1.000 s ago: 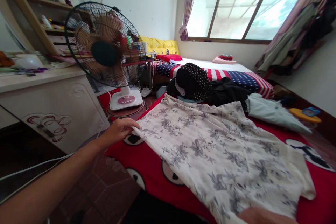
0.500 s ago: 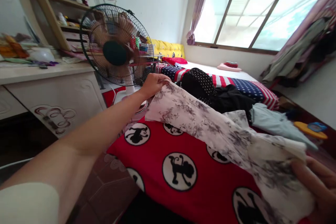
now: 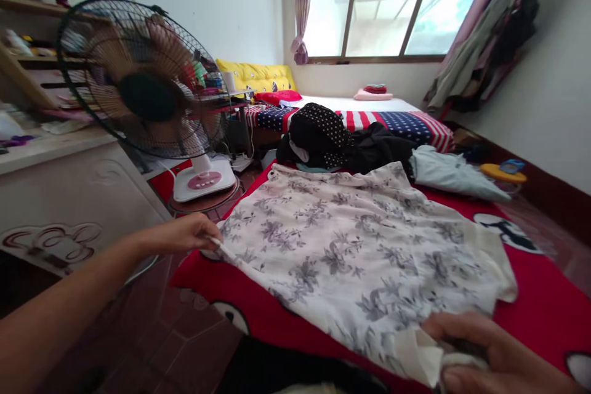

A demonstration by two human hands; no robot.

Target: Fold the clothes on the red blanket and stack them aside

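Note:
A white garment with grey flower print (image 3: 332, 240) lies spread over a red cloth (image 3: 194, 280) patterned with black figures in white circles. My left hand (image 3: 196, 234) pinches the garment's near left corner. At the lower right my right hand (image 3: 489, 351) grips a bunched cream edge of the same garment, close to me. Between the two hands the near hem is drawn fairly straight. Past the garment's far edge sit a black polka-dot item (image 3: 318, 132), some black clothing (image 3: 383, 148) and a pale blue garment (image 3: 452, 172).
A standing fan (image 3: 148, 96) is on the left, on a round stool, beside a white desk (image 3: 69, 197). Behind is a bed with a stars-and-stripes cover (image 3: 401, 123). Clothes (image 3: 489, 43) hang at the right, above a yellow stool (image 3: 503, 173).
The garment went from a narrow folded strip held up between my hands to lying spread on the red cloth. My left hand came lower and nearer; the view turned right.

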